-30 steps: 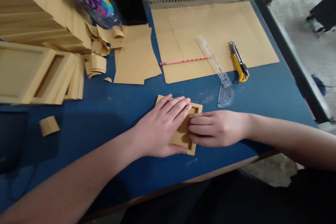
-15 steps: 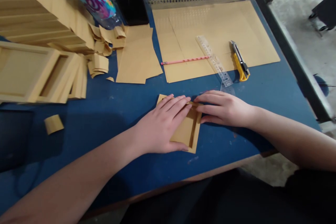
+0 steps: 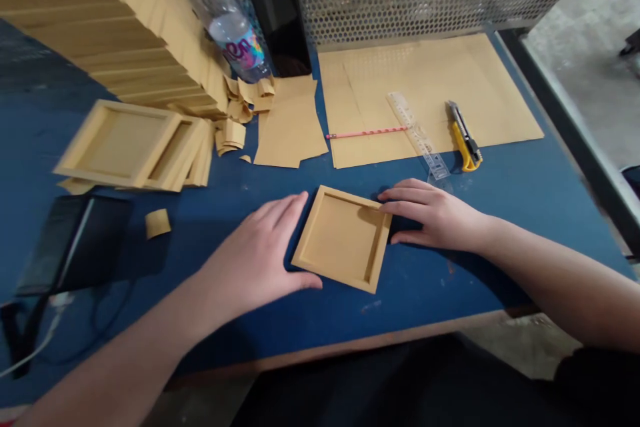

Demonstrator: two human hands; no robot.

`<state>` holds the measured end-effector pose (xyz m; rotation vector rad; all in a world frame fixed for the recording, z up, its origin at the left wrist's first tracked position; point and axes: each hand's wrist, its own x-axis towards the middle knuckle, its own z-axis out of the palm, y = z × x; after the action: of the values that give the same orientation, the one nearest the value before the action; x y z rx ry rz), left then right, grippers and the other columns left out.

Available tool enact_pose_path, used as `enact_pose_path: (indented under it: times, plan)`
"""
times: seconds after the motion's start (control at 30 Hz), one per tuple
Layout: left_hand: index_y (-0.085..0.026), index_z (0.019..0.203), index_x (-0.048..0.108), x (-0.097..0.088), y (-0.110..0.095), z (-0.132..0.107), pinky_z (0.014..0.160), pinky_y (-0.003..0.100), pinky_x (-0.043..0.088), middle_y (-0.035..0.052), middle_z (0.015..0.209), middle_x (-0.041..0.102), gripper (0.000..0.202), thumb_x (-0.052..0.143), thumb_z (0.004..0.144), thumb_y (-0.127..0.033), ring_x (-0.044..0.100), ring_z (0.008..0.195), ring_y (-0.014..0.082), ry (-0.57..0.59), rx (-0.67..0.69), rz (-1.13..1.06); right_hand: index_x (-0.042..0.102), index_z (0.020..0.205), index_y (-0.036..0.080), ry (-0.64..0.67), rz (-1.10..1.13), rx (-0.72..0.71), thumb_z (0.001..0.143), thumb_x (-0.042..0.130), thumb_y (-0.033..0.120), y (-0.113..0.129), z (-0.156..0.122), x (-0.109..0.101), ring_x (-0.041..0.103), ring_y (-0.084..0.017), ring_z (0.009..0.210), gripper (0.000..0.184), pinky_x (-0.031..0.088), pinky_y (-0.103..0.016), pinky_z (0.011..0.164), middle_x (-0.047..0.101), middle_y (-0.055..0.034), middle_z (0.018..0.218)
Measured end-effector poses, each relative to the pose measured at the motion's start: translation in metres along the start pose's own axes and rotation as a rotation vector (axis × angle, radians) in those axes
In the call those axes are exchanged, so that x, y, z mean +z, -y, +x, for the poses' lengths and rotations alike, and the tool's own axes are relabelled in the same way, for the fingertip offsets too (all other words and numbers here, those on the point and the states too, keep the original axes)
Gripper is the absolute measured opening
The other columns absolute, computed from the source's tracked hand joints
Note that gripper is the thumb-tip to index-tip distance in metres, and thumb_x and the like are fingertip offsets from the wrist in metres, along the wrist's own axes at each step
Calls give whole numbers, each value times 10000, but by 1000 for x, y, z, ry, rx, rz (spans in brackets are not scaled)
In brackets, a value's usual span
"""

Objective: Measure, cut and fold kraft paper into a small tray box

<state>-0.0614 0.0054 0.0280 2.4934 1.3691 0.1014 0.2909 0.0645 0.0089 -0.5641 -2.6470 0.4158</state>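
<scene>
A small square cardboard tray [image 3: 343,237] with raised edges lies on the blue table [image 3: 450,280] near its front edge. My left hand [image 3: 260,253] rests flat beside the tray's left side, fingers stretched out and the thumb touching its near left corner. My right hand [image 3: 435,213] lies flat at the tray's right side, fingertips against its far right corner. Neither hand grips anything.
Larger cardboard trays [image 3: 125,143] and a tall stack of cardboard [image 3: 100,20] sit at the left, with scraps [image 3: 157,222] and a plastic bottle [image 3: 227,20]. Behind are brown sheets [image 3: 425,80], a pink pencil [image 3: 365,132], a clear ruler [image 3: 417,133], a yellow cutter [image 3: 465,137]. A dark phone [image 3: 75,243] lies front left.
My left hand slid off the tray to its left side, uncovering it. My right hand moved from the tray's near right edge to its far right corner. The view shifted and pulled back.
</scene>
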Motion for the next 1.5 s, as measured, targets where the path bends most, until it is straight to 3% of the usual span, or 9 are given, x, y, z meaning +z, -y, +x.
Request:
enact_pose_path:
  times: [0.2, 0.5, 0.7, 0.83, 0.97, 1.13, 1.2, 1.33, 1.5]
  plan:
    - [-165, 1674, 66, 24, -18, -10, 1110, 616, 541, 268, 1511, 569, 1233, 867, 804, -515, 580, 1387, 450, -110, 61, -11, 665, 1298, 143, -31, 21, 0, 998, 707, 405, 2, 1, 5, 697, -304, 1188, 401, 603, -507, 1035, 745, -181, 1253]
    - [-229, 1673, 134, 7, -5, -6, 1127, 535, 556, 196, 1535, 584, 1074, 805, 873, -479, 619, 1373, 378, -130, 60, -139, 696, 1199, 145, -127, 11, 38, 1010, 692, 359, 8, 4, -1, 755, -262, 1109, 286, 659, -400, 949, 741, -180, 1222]
    - [-309, 1659, 257, -15, 23, -14, 1176, 475, 532, 95, 1625, 524, 1021, 834, 843, -517, 580, 1435, 330, -186, -64, -269, 767, 1076, 184, -184, 51, 32, 1023, 674, 284, 6, 36, -2, 770, -217, 1047, 146, 667, -313, 883, 737, -152, 1212]
    - [-313, 1555, 480, -41, 58, -22, 1252, 480, 441, 59, 1645, 504, 836, 797, 845, -621, 544, 1470, 328, -253, -152, -349, 778, 1101, 201, -218, 85, 33, 1026, 659, 253, -1, 84, -1, 759, -234, 1107, 150, 653, -367, 943, 743, -144, 1236]
    - [-291, 1636, 346, -75, 109, -40, 1139, 457, 548, 93, 1612, 543, 1002, 759, 827, -715, 647, 1363, 306, -270, -277, -406, 792, 1086, 215, -225, 141, 37, 1002, 699, 287, -11, 163, 11, 741, -238, 1137, 144, 618, -408, 1007, 753, -115, 1236]
    - [-298, 1652, 312, -118, 178, -80, 1150, 532, 520, 114, 1628, 517, 1089, 905, 762, -503, 615, 1387, 342, -273, -544, -275, 753, 1065, 167, -138, 165, 81, 967, 754, 239, -20, 279, 42, 730, -203, 1041, 121, 603, -391, 972, 763, -77, 1142]
    - [-269, 1646, 323, -129, 201, -91, 1174, 598, 475, 150, 1638, 488, 1080, 930, 764, -414, 566, 1422, 376, -289, -657, -172, 711, 1135, 150, -89, 161, 102, 1002, 722, 313, -22, 318, 55, 714, -214, 1057, 210, 610, -438, 957, 734, -69, 1157]
    - [-209, 1468, 550, -132, 233, -89, 1109, 596, 518, 137, 1529, 546, 536, 705, 998, -412, 591, 1342, 329, -263, -742, -54, 640, 1315, 172, -13, 143, 152, 1028, 681, 406, -25, 369, 77, 686, -244, 1130, 372, 611, -465, 960, 664, -100, 1316]
    - [-193, 1388, 600, -117, 248, -69, 1022, 521, 580, 119, 1421, 613, 447, 691, 1008, -412, 650, 1225, 283, -169, -645, -84, 637, 1328, 184, -25, 128, 236, 1032, 674, 405, -25, 375, 86, 678, -248, 1151, 371, 605, -470, 977, 653, -105, 1344]
